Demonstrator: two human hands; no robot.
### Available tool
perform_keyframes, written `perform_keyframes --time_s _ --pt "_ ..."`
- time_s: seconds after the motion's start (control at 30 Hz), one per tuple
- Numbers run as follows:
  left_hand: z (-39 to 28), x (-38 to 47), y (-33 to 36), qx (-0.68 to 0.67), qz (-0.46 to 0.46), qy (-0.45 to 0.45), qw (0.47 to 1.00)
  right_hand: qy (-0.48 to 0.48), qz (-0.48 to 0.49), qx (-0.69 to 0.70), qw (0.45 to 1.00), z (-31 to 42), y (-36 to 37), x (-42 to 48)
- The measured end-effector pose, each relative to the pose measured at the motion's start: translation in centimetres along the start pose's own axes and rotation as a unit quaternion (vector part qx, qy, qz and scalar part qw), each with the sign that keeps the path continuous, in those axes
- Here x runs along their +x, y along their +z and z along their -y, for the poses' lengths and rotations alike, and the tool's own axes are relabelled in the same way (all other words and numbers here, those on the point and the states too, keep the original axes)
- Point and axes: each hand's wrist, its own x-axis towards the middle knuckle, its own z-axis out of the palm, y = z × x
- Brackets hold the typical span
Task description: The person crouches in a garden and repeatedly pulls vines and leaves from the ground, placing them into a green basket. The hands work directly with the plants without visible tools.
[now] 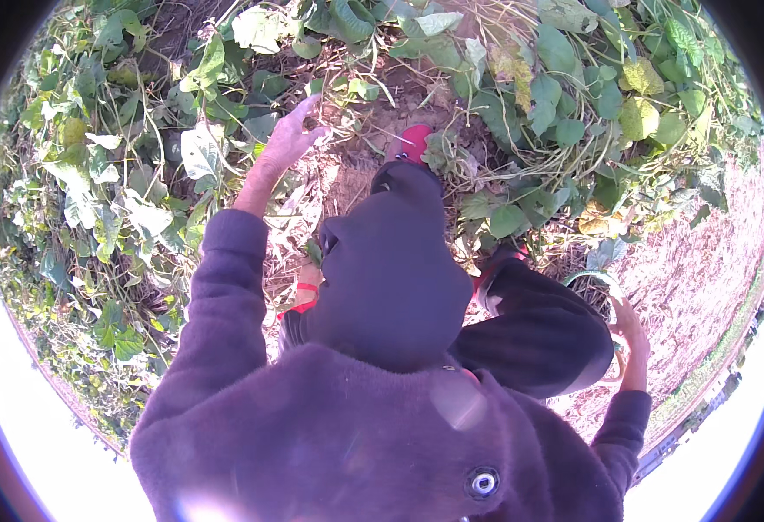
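Observation:
My left hand reaches out over the leafy vines with thumb and fingers apart and nothing visible between them. Bean-like green leaves lie just beside it, and dry stems and litter are at its fingertips. Far to the right, my right hand is closed on a pale green curved rim. This looks like the edge of a round container, but my bent knee hides much of it.
My dark-trousered legs are bent in a crouch, with a red shoe on bare soil ahead. Tangled vines with yellowing leaves grow ahead and to the right. Straw-covered ground stretches right.

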Motion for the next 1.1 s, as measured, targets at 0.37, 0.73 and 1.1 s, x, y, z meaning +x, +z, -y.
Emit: perform_keyframes --time_s 0.37,0.73,1.1 --pt "-9.0 5.3 0.6 0.065 -0.136 0.088 0.985 -0.309 -0.118 0.543 0.772 39.9 -30.4 18.1" --pt "-10.8 4.2 4.9 0.022 -0.176 0.093 0.98 -0.216 -0.219 0.307 0.901 51.7 -25.9 32.1" --pt "-12.3 10.8 2.9 0.042 -0.173 0.169 0.969 -0.286 -0.284 0.43 0.808 49.7 -22.5 33.1"
